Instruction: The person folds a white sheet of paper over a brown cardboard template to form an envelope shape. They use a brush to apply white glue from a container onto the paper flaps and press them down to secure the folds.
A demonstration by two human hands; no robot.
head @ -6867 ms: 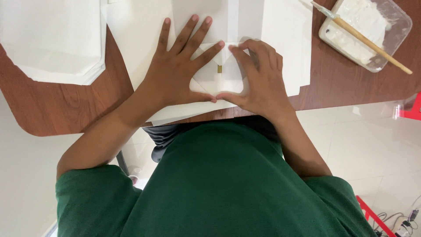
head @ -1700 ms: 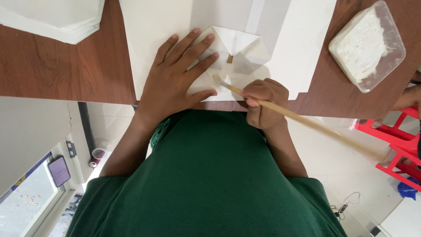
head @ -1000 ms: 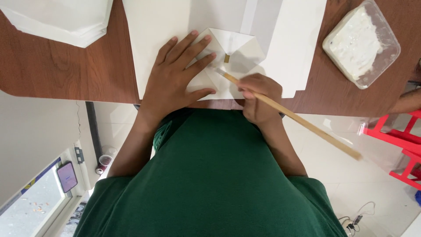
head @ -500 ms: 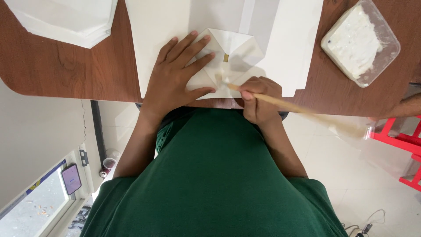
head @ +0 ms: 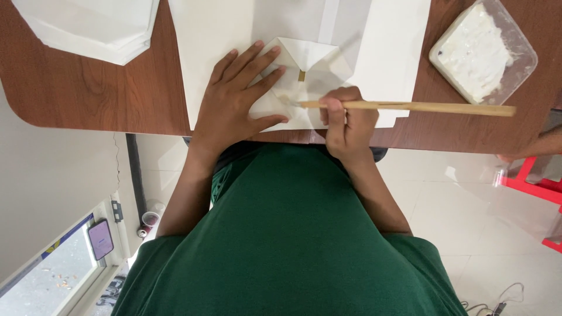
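My left hand (head: pixel 237 96) lies flat with fingers spread on the left side of a folded white paper piece (head: pixel 313 58) with a small tan gap at its centre. My right hand (head: pixel 346 122) is closed around a long wooden brush (head: pixel 421 107) that lies nearly level, handle pointing right. Its bristle tip touches the folded paper's lower edge, just right of my left fingertips. The folded piece rests on larger white sheets (head: pixel 386 52) on a brown wooden table (head: pixel 88 88).
A clear plastic tub of white paste (head: pixel 483 50) sits at the table's right. A stack of white folded paper (head: pixel 93 26) lies at the upper left. Another person's arm (head: pixel 541 146) and a red frame (head: pixel 535 184) show at the right edge.
The brush handle has swung up from slanting down-right to nearly level, its tip staying on the folded paper. My left hand stays pressed on the paper. Seconds ago both hands pressed the paper without the brush.
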